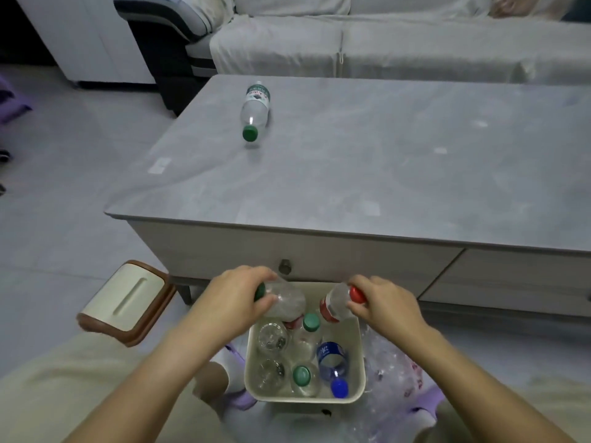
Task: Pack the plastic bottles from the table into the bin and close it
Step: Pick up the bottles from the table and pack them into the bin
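Note:
A cream bin (359,383) stands open on the floor between my knees, with several plastic bottles inside. My left hand (238,294) grips a clear green-capped bottle (287,302) by its neck over the bin's far left rim. My right hand (382,303) holds a red-capped, red-labelled bottle (334,303) by its cap over the far right rim. Both bottles point down into the bin. One green-capped bottle (255,110) lies on its side on the grey table (383,161), far left.
The bin's cream lid with a brown rim (124,302) lies on the floor to the left of the bin. A crumpled clear plastic bag (391,369) lies to the bin's right. The table's drawer front (283,266) is just behind the bin. A sofa stands beyond the table.

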{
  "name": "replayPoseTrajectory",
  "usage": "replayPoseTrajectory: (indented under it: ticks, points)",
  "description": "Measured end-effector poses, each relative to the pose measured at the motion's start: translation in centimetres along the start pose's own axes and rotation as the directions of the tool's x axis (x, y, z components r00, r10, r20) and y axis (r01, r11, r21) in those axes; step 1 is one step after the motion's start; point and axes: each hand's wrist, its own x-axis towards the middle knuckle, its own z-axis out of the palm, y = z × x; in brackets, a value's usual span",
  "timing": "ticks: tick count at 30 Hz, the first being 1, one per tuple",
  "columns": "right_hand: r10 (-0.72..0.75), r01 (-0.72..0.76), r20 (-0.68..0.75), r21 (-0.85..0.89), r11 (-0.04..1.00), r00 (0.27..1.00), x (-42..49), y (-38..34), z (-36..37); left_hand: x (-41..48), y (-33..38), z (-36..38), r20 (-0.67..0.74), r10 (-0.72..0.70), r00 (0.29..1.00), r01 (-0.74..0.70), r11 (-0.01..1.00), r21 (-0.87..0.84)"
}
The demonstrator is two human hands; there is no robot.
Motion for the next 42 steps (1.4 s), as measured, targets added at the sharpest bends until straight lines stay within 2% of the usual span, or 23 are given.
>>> replayPoseTrajectory:
  ticks: [4, 6, 9, 14, 20, 22, 24, 25, 27, 29, 30, 35, 37, 40, 42]
  points:
    - [-0.084, 0.102, 0.166, -0.105, 0.989, 0.982, 0.8, -0.7, 2.4, 1.6, 0.9, 2.4, 0.010, 0.113, 0.993, -0.113, 0.993, -0.030]
    - [-0.101, 0.125, 0.257, -0.077, 0.989, 0.961, 1.1, -0.7, 3.4, 2.9, 1.4, 3.5, 0.059, 0.140, 0.988, -0.139, 0.990, -0.011]
    - [-0.028, 0.025, 0.250, 0.013, 1.000, 0.968, 1.3, -0.3, 3.5, 4.9, 2.0, 4.6, 0.176, 0.155, 0.972, -0.171, 0.982, 0.082]
    - [0.025, -0.016, 0.215, -0.044, 0.999, 0.976, 0.5, 0.0, 4.2, 7.5, 2.5, 6.0, 0.261, 0.139, 0.955, -0.162, 0.984, 0.069]
    - [0.230, -0.281, 0.219, 0.240, 0.929, 0.948, 0.5, 0.2, 5.2, 10.6, 4.6, 6.9, 0.297, 0.127, 0.946, -0.155, 0.985, 0.073]
    - [0.267, -0.321, 0.244, 0.216, 0.922, 0.932, -0.1, 0.2, 5.4, 11.5, 4.8, 7.1, 0.289, 0.113, 0.951, -0.136, 0.989, 0.061]
    - [0.297, -0.337, 0.288, 0.098, 0.936, 0.910, -1.1, -0.2, 5.7, 12.0, 4.8, 7.4, 0.281, 0.096, 0.955, -0.116, 0.992, 0.057]
    - [0.282, -0.306, 0.337, 0.021, 0.952, 0.899, -1.8, -0.6, 6.1, 12.2, 4.8, 7.5, 0.282, 0.091, 0.955, -0.111, 0.992, 0.059]
    - [0.168, -0.125, 0.430, -0.127, 0.984, 0.887, -3.3, -2.2, 7.7, 12.3, 4.8, 7.9, 0.278, 0.089, 0.956, -0.110, 0.992, 0.060]
    - [0.057, 0.061, 0.490, -0.222, 0.973, 0.870, -4.3, -3.9, 9.6, 12.1, 4.7, 8.1, 0.277, 0.090, 0.957, -0.103, 0.994, 0.033]
    - [0.042, 0.099, 0.501, -0.251, 0.963, 0.864, -4.4, -4.5, 10.7, 12.0, 4.6, 8.1, 0.274, 0.091, 0.957, -0.099, 0.995, 0.018]
    - [0.141, 0.070, 0.531, -0.357, 0.931, 0.835, -3.0, -6.2, 11.5, 11.1, 4.3, 8.4, 0.239, 0.097, 0.966, -0.096, 0.995, -0.017]
    - [0.136, 0.060, 0.499, -0.357, 0.932, 0.856, -2.4, -6.4, 10.9, 10.9, 4.2, 8.6, 0.238, 0.100, 0.966, -0.097, 0.995, -0.022]
    - [0.066, 0.012, 0.342, -0.220, 0.975, 0.937, -1.5, -5.9, 7.8, 11.0, 4.2, 8.4, 0.225, 0.093, 0.970, -0.086, 0.995, -0.040]
    - [0.048, -0.016, 0.264, -0.120, 0.993, 0.963, -0.9, -5.3, 5.5, 11.1, 4.2, 8.0, 0.220, 0.068, 0.973, -0.054, 0.996, -0.069]
